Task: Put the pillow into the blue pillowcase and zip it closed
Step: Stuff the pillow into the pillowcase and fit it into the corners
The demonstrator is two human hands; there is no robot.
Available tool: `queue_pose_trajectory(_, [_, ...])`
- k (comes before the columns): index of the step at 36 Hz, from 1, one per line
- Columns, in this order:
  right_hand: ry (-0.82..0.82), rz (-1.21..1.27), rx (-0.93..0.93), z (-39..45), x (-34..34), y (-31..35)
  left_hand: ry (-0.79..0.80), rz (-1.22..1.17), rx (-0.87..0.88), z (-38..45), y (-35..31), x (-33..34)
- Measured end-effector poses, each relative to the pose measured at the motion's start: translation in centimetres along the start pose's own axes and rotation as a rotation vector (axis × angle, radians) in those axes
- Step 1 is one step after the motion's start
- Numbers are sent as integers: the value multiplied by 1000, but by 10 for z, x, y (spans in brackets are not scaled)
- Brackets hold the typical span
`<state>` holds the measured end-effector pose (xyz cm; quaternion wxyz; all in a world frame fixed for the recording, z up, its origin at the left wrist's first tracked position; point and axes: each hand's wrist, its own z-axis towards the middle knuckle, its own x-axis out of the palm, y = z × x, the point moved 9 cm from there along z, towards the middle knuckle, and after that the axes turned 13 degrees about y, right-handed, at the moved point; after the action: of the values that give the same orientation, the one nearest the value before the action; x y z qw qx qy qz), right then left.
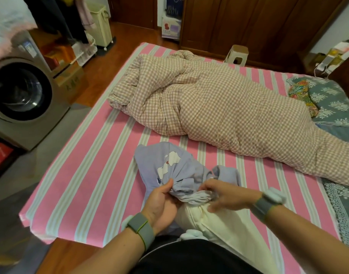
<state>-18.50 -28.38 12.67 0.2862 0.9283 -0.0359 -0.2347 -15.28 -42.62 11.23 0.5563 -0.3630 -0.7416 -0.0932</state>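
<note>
Blue pillowcase [170, 167] bunched at bed's [86, 175] near edge, my left hand [162, 202] and right hand [227, 196] gripping its gathered mouth over cream pillow [229, 230]

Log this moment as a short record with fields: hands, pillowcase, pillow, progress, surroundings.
left hand: grips bunched pillowcase fabric
right hand: pinches the gathered pillowcase edge
pillowcase: blue with a white print, crumpled on the bed
pillow: cream, mostly bare, one end at the gathered opening
progress: pillow barely in, zipper not visible
surroundings: checked quilt lies farther back; washing machine to the left
</note>
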Motion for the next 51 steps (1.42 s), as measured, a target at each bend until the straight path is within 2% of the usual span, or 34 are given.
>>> queue_pose_trajectory(1, [-78, -155, -14, -1, 1, 4, -4, 8, -10, 0, 2, -1])
queue_pose_trajectory(3, [-212, -305, -60, -3, 5, 12, -28, 41, -22, 1, 5, -2])
queue_pose_trajectory(6, [-294, -300, -72, -11, 17, 14, -43, 86, -30, 2, 7, -3])
queue_pose_trajectory(8, [-273, -107, -76, -18, 25, 11, -55, 106, -26, 1, 3, -4])
queue_pose_trajectory(10, [-154, 111, -71, -24, 37, 8, -65, 117, -28, 0, 0, -9])
queue_pose_trajectory(12, [-106, 60, -54, -30, 46, 9, -69, 122, -37, -1, -1, -9])
queue_pose_trajectory(15, [-357, -248, -35, -30, 47, 17, -49, 122, -41, 1, 2, -2])
queue_pose_trajectory(20, [-792, -254, 76, -33, 40, 10, -58, 72, -17, 4, 0, 9])
queue_pose_trajectory(23, [-916, -184, 90, -34, 16, 3, -73, 59, 25, 11, -8, 21])
queue_pose_trajectory(28, [-1126, -114, 219, -43, -47, 10, -249, 123, 56, 29, -23, 35])
queue_pose_trajectory(32, [-1148, 14, 359, -39, -64, -3, -355, 272, 28, 31, -26, 36])
queue_pose_trajectory(35, [-1201, 50, 334, -44, -71, 5, -406, 342, 79, 27, -35, 33])
queue_pose_trajectory(38, [-1214, 79, 294, -46, -70, 21, -377, 226, 152, 26, -47, 26])
queue_pose_trajectory(40, [-1162, 124, 206, -44, -67, 32, -313, 86, 197, 29, -50, 17])
queue_pose_trajectory(42, [-1013, 147, 17, -32, -61, 53, -244, -6, 214, 28, -53, 5])
queue_pose_trajectory(45, [-757, 166, -131, -26, -45, 69, -149, 0, 204, 29, -57, -1])
queue_pose_trajectory(47, [-620, 412, -150, -25, -49, 56, -134, 24, 205, 32, -61, -3])
queue_pose_trajectory(49, [-516, 600, -85, -21, -61, 40, -140, 32, 198, 35, -58, -1])
queue_pose_trajectory(51, [-439, 512, 4, -18, -74, 39, -151, 34, 163, 37, -46, -3])
